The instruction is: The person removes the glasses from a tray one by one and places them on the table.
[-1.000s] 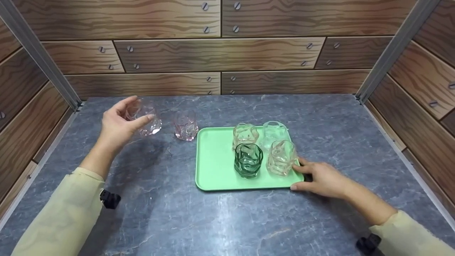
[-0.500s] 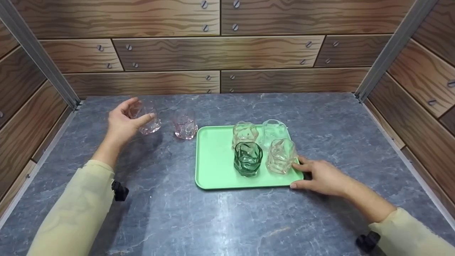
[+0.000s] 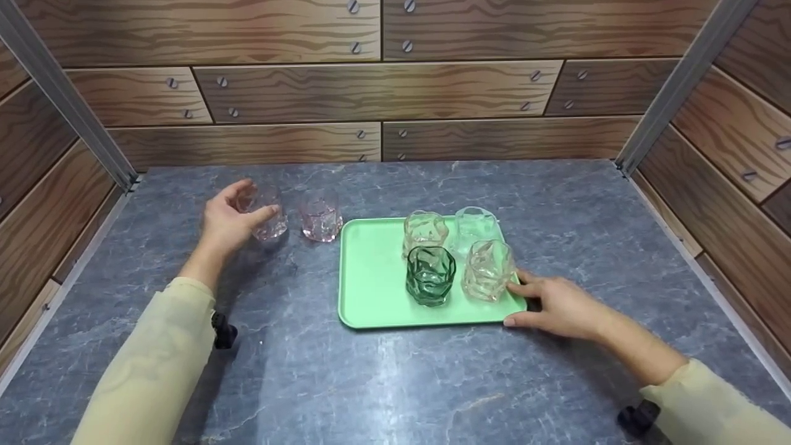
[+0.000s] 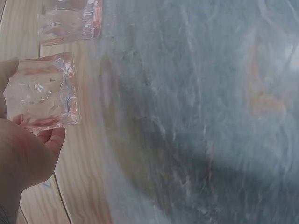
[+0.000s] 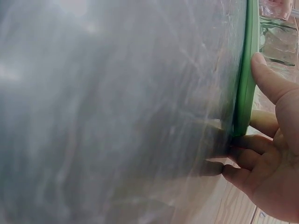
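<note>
My left hand (image 3: 227, 221) holds a faintly pink clear tumbler (image 3: 272, 224) between thumb and fingers, low over the table at the back left. Just right of it stands a second pink tumbler (image 3: 321, 219), upright beside the tray. In the left wrist view the held tumbler (image 4: 44, 93) shows its thick faceted base. My right hand (image 3: 565, 309) grips the front right corner of a light green tray (image 3: 371, 290), thumb at the front rim and fingers along the right side. In the right wrist view some fingertips reach the tabletop beside the tray rim (image 5: 245, 88).
On the tray stand a dark green tumbler (image 3: 431, 278), a clear one (image 3: 488, 272) at front right, a pale yellowish one (image 3: 425, 230) and another clear one (image 3: 477, 228) behind. Wood-patterned panels (image 3: 383, 93) wall the grey marbled table (image 3: 383, 377) at the back and sides.
The left hand has carried its pink tumbler a little to the right, closer to the second pink tumbler. The right hand and the tray have stayed in place.
</note>
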The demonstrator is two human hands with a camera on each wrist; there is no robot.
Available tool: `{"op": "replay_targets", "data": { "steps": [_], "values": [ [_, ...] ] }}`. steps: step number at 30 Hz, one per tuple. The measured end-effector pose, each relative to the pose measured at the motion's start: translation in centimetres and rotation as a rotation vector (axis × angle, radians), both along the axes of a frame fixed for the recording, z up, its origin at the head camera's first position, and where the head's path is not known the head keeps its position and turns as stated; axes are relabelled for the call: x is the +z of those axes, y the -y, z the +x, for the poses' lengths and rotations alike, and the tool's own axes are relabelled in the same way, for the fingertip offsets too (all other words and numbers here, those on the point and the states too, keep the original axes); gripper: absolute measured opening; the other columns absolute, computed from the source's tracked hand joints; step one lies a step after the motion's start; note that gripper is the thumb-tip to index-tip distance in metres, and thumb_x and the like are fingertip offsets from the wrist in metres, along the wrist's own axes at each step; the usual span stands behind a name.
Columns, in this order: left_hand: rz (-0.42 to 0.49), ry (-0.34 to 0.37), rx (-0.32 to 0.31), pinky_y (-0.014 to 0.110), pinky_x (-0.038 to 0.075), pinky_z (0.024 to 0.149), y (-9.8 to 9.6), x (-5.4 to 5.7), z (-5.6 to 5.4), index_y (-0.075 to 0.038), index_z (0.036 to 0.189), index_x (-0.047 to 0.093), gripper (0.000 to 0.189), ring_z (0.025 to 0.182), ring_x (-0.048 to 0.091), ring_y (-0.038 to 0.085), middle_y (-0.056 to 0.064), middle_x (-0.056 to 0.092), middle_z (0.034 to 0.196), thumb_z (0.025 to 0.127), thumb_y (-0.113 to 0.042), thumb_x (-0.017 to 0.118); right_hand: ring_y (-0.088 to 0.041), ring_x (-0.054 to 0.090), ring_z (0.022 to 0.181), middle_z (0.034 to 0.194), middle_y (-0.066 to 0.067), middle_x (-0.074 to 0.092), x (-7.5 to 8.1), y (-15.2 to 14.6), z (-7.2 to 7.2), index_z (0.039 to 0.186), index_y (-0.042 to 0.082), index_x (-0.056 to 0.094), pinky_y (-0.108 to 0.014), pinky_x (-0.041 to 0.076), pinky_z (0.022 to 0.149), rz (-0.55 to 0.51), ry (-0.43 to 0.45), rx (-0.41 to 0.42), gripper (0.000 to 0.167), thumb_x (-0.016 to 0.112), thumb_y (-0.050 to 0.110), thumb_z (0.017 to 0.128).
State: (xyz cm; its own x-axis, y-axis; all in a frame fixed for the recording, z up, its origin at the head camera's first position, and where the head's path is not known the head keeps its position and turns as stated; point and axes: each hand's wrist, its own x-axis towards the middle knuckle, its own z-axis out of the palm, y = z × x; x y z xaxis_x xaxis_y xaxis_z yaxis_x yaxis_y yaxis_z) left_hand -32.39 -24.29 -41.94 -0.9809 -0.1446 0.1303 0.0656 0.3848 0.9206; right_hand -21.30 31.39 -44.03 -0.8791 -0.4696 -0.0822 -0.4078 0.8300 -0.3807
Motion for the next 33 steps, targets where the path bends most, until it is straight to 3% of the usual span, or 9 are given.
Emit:
{"op": "replay_targets", "data": {
  "steps": [33],
  "values": [
    [-0.015,0.029,0.034,0.046,0.044,0.117,-0.9,-2.4,-0.9,0.000,0.157,0.046,0.080,0.139,0.052,0.036,0.023,0.055,0.151,0.090,-0.018,0.086,-0.056,0.049,0.137,0.157,-0.033,0.043,0.1,0.0,0.1,0.146,-0.001,0.060,-0.067,0.041,0.112,-0.006,0.003,0.001,0.089,0.074,0.067,0.090]
  ]
}}
